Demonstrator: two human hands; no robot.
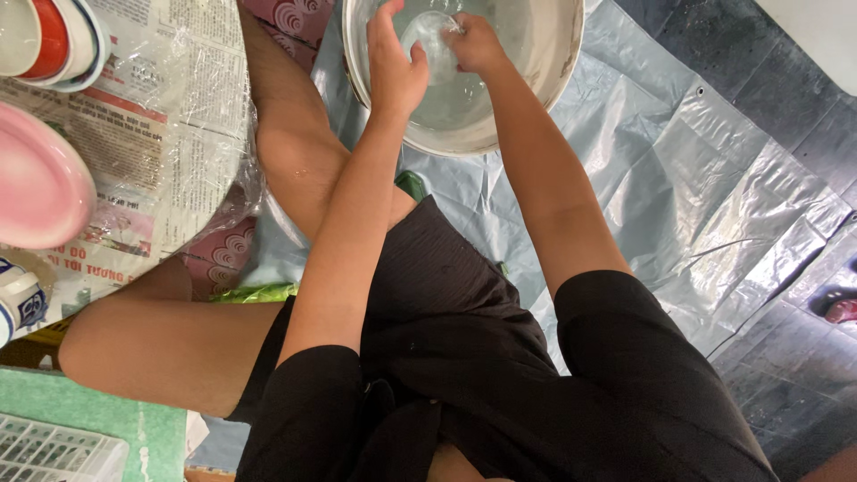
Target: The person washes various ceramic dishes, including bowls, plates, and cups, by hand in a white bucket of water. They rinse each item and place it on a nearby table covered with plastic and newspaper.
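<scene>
A clear drinking glass (432, 40) is held over a large pale basin (553, 67) of water at the top of the view. My left hand (393, 67) grips the glass from its left side. My right hand (473, 45) is closed on the glass's right side, fingers at or inside its mouth. Both arms reach forward from my lap, over black shorts and bare knees.
At the left, a round surface (170, 134) covered with newspaper and plastic film carries a pink plate (36, 183), stacked bowls (54, 40) and a small blue-and-white cup (18, 303). A white plastic rack (54, 451) sits bottom left. Grey plastic sheeting (714, 187) covers the floor.
</scene>
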